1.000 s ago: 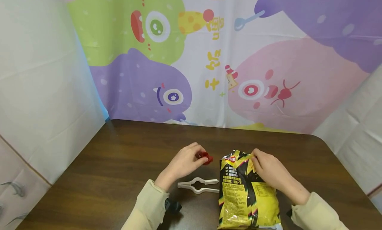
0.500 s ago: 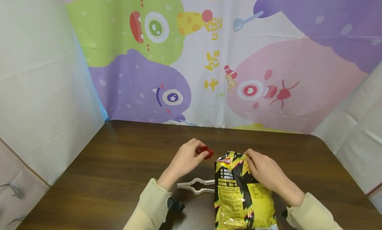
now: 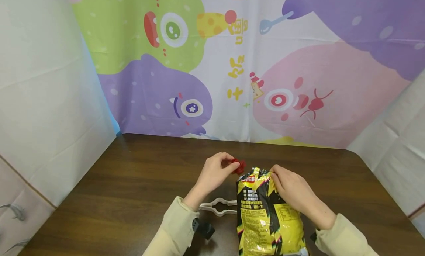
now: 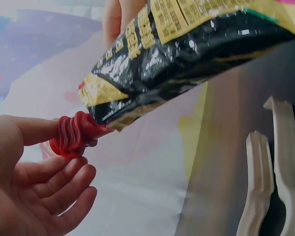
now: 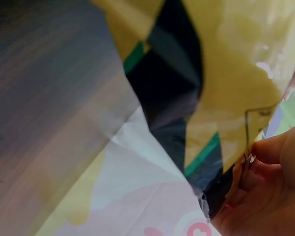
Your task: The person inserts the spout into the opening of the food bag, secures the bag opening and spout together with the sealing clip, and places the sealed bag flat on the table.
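Observation:
A yellow and black snack bag [image 3: 259,219] stands on the table in front of me, its printed side facing the head camera. Between thumb and fingers my left hand [image 3: 214,175] pinches a small red ribbed plastic piece [image 3: 238,166], which looks like a clip. In the left wrist view the red piece [image 4: 73,133] meets the bag's top corner [image 4: 105,110]; whether it grips the film I cannot tell. My right hand [image 3: 295,187] pinches the bag's upper right edge, and the right wrist view shows those fingers [image 5: 270,152] on the film.
A white two-armed plastic tool [image 3: 216,208] with a rounded gap lies on the table [image 3: 132,197], its right end hidden behind the bag. A cartoon-printed cloth [image 3: 232,112] hangs behind the table, and pale cloths [image 3: 49,82] hang at both sides.
My left hand has moved up and right with the red piece, closing in on the bag's top left corner. The right hand and bag have shifted slightly left.

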A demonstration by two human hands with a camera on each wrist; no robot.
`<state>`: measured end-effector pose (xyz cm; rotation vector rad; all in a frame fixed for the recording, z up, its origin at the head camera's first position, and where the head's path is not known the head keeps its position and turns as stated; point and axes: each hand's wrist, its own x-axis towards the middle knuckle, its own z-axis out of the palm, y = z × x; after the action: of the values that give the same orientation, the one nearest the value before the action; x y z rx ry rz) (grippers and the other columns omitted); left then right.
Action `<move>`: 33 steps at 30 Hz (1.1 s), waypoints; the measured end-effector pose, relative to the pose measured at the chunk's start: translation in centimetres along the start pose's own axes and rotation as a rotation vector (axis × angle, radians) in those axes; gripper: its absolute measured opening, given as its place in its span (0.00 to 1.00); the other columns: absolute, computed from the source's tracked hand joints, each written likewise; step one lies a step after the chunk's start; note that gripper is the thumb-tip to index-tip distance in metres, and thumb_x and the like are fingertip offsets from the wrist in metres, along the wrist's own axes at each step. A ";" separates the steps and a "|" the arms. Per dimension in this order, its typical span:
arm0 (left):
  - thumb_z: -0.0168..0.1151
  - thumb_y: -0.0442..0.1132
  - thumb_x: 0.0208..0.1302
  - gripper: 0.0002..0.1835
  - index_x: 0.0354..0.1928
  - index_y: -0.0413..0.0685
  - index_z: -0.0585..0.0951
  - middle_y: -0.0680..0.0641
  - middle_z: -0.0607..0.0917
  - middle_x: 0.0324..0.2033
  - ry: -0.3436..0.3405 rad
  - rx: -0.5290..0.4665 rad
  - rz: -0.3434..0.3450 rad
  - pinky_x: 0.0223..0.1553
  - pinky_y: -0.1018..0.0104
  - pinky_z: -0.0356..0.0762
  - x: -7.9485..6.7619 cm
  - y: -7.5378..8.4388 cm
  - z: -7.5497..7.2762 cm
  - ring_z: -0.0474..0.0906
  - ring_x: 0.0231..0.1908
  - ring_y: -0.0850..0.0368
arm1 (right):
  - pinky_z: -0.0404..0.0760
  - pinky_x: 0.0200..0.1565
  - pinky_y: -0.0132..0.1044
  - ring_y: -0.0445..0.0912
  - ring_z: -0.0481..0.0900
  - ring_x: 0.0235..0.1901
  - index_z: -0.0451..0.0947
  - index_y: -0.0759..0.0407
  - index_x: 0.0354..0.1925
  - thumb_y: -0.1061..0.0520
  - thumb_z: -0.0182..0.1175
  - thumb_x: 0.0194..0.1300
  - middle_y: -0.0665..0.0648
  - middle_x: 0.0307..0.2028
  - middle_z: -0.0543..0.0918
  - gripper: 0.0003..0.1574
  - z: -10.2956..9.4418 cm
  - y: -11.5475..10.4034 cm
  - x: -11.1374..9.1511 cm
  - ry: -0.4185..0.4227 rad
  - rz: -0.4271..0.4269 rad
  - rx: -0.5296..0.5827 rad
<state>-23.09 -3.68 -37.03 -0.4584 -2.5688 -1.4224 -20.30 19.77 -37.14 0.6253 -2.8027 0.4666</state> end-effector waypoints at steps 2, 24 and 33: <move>0.61 0.47 0.58 0.11 0.35 0.48 0.80 0.52 0.81 0.31 -0.008 -0.035 -0.011 0.30 0.70 0.73 0.0 0.1 0.1 0.76 0.29 0.62 | 0.64 0.24 0.32 0.37 0.62 0.17 0.70 0.53 0.35 0.56 0.46 0.69 0.43 0.19 0.66 0.06 0.0 -0.1 0.0 0.002 0.004 -0.004; 0.59 0.48 0.59 0.12 0.38 0.48 0.81 0.51 0.82 0.29 -0.100 -0.105 -0.067 0.27 0.69 0.73 -0.3 0.3 1.3 0.74 0.27 0.63 | 0.65 0.25 0.34 0.38 0.63 0.20 0.70 0.55 0.37 0.56 0.46 0.69 0.44 0.22 0.68 0.06 -0.3 -0.2 0.4 0.050 0.000 -0.038; 0.59 0.49 0.59 0.12 0.37 0.48 0.80 0.51 0.81 0.29 -0.100 -0.128 -0.098 0.26 0.68 0.73 -0.4 0.2 1.4 0.74 0.26 0.62 | 0.66 0.25 0.34 0.38 0.65 0.20 0.71 0.54 0.39 0.56 0.47 0.68 0.45 0.23 0.69 0.06 -0.3 -0.2 0.4 0.045 -0.005 -0.053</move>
<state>-22.62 -2.44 -37.71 -0.4381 -2.6207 -1.6444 -20.52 19.55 -36.72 0.6032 -2.7601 0.3988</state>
